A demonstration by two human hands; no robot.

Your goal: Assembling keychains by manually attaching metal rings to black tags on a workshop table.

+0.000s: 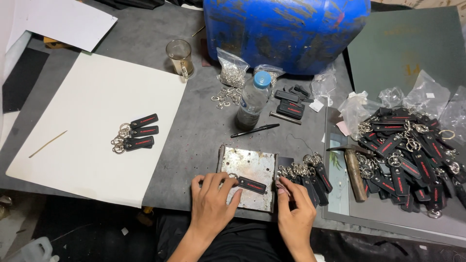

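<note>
My left hand lies on a rusty metal plate and pinches a black key fob with a red stripe and a metal ring that rests on the plate. My right hand sits at the plate's right edge, fingertips touching the near end of a row of several black key fobs. Three finished key fobs lie together on a white sheet to the left.
A large heap of black key fobs fills the right side, with a hammer beside it. Farther back stand a plastic water bottle, a black pen, a glass mug, bags of metal clasps and a blue drum.
</note>
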